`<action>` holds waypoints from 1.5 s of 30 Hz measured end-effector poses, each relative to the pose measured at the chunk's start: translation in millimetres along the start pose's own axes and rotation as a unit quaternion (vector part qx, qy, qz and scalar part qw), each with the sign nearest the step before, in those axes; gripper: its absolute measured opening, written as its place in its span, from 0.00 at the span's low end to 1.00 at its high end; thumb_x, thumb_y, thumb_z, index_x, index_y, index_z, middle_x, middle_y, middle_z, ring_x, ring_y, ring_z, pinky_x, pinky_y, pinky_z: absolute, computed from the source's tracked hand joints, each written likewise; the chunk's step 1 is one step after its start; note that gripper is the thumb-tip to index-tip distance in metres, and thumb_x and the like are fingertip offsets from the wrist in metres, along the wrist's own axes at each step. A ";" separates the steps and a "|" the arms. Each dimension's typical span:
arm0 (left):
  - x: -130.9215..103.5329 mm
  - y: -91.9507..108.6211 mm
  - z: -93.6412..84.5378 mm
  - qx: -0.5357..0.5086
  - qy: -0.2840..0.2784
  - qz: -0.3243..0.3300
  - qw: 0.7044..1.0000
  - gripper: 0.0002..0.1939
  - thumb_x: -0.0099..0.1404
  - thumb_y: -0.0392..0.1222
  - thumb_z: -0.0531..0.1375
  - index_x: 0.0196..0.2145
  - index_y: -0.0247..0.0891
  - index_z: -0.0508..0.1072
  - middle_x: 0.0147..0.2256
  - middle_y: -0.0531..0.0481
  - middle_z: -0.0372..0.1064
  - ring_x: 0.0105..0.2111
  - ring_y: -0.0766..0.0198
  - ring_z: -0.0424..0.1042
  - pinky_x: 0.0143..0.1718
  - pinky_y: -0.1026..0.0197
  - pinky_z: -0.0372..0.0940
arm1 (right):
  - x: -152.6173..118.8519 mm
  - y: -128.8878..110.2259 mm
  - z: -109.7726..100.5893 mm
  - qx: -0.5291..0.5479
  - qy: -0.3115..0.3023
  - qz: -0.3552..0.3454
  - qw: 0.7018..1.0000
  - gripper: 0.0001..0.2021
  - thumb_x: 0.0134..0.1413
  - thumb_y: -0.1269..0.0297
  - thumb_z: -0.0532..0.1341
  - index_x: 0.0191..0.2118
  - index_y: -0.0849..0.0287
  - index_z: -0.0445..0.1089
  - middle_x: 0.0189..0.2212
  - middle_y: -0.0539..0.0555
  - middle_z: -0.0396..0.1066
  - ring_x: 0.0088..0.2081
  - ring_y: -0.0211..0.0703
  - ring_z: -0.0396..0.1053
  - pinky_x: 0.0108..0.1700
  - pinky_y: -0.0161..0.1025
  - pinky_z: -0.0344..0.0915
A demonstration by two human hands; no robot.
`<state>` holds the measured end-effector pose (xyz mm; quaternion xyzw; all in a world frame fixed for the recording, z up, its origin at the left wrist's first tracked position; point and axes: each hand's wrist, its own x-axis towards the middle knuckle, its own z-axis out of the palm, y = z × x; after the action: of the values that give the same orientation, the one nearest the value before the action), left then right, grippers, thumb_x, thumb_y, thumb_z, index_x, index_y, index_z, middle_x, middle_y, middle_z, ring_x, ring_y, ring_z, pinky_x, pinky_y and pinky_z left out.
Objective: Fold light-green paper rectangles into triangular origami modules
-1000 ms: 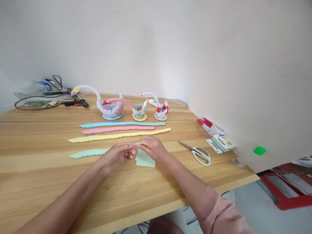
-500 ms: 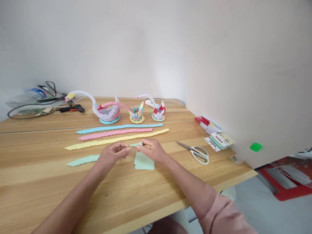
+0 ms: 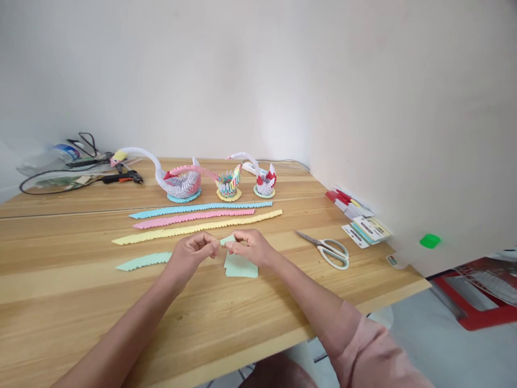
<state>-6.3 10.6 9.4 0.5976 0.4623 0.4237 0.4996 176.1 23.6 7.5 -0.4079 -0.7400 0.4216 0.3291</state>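
Observation:
Between my fingertips is a small folded piece of light green paper point(image 3: 228, 240). My left hand point(image 3: 197, 252) pinches its left end, and my right hand point(image 3: 250, 247) grips the other end. Just below my right hand lies a stack of green paper sheets point(image 3: 241, 266). A green folded strip point(image 3: 144, 261) rests left of my left hand, its right end hidden by that hand. Beyond my hands lie a yellow strip point(image 3: 194, 228), a pink strip point(image 3: 194, 217) and a blue strip point(image 3: 202, 208), roughly parallel.
Scissors point(image 3: 329, 251) lie at the right, near paper packs point(image 3: 367, 230). Folded-paper swans point(image 3: 183, 186) point(image 3: 264, 184) and a smaller multicoloured one point(image 3: 229, 184) stand at the back. A glue gun point(image 3: 123, 177), cable and plastic bottle point(image 3: 46, 160) are at the back left.
The whole view has shifted slightly. The green piece between my fingers is tilted more, with more of its face showing. Both hands have stayed in nearly the same place.

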 end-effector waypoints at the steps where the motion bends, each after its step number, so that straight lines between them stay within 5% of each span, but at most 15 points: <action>1: -0.3 -1.1 0.6 -0.008 0.008 0.002 1.000 0.08 0.54 0.44 0.61 0.22 0.37 0.70 0.21 0.53 0.66 0.25 0.66 0.62 0.29 0.64 0.58 | 0.6 0.9 -0.1 0.019 -0.004 0.001 1.000 0.11 0.52 0.60 0.56 0.25 0.62 0.66 0.22 0.48 0.65 0.26 0.34 0.60 0.28 0.30 0.54; 5: -1.1 -6.4 3.4 -0.028 0.052 0.015 0.998 0.09 0.55 0.44 0.61 0.23 0.37 0.70 0.22 0.54 0.66 0.24 0.67 0.62 0.30 0.64 0.58 | 3.6 4.2 0.0 0.136 -0.011 0.000 0.991 0.18 0.56 0.53 0.51 0.28 0.62 0.66 0.26 0.52 0.67 0.29 0.35 0.64 0.35 0.33 0.60; 8: -1.6 -9.3 7.0 -0.025 0.079 0.021 0.996 0.10 0.56 0.46 0.60 0.23 0.37 0.69 0.22 0.54 0.65 0.24 0.67 0.61 0.30 0.64 0.57 | 5.4 5.5 2.6 0.160 -0.005 0.004 0.987 0.15 0.52 0.53 0.56 0.29 0.62 0.66 0.27 0.51 0.67 0.28 0.35 0.64 0.33 0.33 0.60; 12: -2.2 -10.9 12.3 0.003 0.054 0.027 0.998 0.11 0.57 0.47 0.59 0.24 0.37 0.69 0.23 0.54 0.65 0.25 0.67 0.62 0.30 0.64 0.57 | 5.6 8.1 6.2 0.078 0.059 0.007 0.995 0.10 0.48 0.59 0.60 0.25 0.61 0.64 0.21 0.46 0.64 0.24 0.32 0.59 0.27 0.30 0.55; 17: -0.4 -11.6 11.5 0.011 -0.007 0.005 1.000 0.10 0.55 0.47 0.61 0.27 0.37 0.70 0.24 0.53 0.67 0.25 0.67 0.63 0.29 0.64 0.58 | 3.7 9.6 4.1 0.006 0.047 0.002 0.999 0.10 0.49 0.62 0.59 0.23 0.61 0.63 0.20 0.45 0.63 0.22 0.31 0.57 0.24 0.29 0.51; 22: 1.5 -14.8 7.2 -0.008 0.014 0.011 1.000 0.10 0.55 0.47 0.61 0.25 0.37 0.71 0.24 0.53 0.68 0.25 0.67 0.62 0.30 0.64 0.58 | 6.7 11.1 4.4 0.129 0.021 0.012 0.991 0.11 0.49 0.57 0.59 0.26 0.61 0.65 0.21 0.47 0.65 0.24 0.32 0.61 0.28 0.31 0.57; 26: 1.5 -15.9 6.2 -0.026 0.053 0.015 0.998 0.11 0.56 0.48 0.61 0.24 0.38 0.71 0.23 0.53 0.67 0.25 0.67 0.63 0.31 0.64 0.57 | 10.1 15.4 5.3 0.221 0.069 0.040 0.972 0.12 0.47 0.56 0.61 0.30 0.61 0.67 0.24 0.48 0.67 0.25 0.32 0.64 0.33 0.33 0.62; 36: 1.7 -10.4 3.0 0.002 0.027 -0.002 1.000 0.12 0.56 0.49 0.59 0.22 0.38 0.71 0.24 0.51 0.69 0.25 0.65 0.63 0.29 0.63 0.58 | 9.6 13.4 -2.0 0.202 0.087 0.013 0.976 0.10 0.50 0.60 0.58 0.26 0.61 0.65 0.23 0.47 0.64 0.26 0.32 0.63 0.34 0.33 0.62; 41: 1.5 -11.7 1.8 0.051 0.034 0.010 0.998 0.12 0.55 0.49 0.59 0.23 0.38 0.71 0.24 0.51 0.68 0.26 0.64 0.63 0.29 0.62 0.58 | 8.0 8.2 0.0 0.245 0.047 0.043 0.967 0.15 0.42 0.61 0.65 0.38 0.59 0.67 0.31 0.49 0.67 0.30 0.34 0.65 0.36 0.35 0.64; 45: 0.4 -13.6 3.3 0.108 0.020 0.040 0.993 0.12 0.58 0.50 0.57 0.26 0.38 0.71 0.26 0.52 0.68 0.27 0.63 0.64 0.31 0.62 0.59 | 8.5 9.4 3.0 0.240 0.070 0.030 0.968 0.14 0.41 0.62 0.65 0.37 0.59 0.67 0.29 0.48 0.67 0.27 0.32 0.64 0.33 0.33 0.65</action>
<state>-4.8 11.3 -4.4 0.6574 0.4909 0.4027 0.4058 172.8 32.9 -1.0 -0.3677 -0.5795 0.5669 0.4556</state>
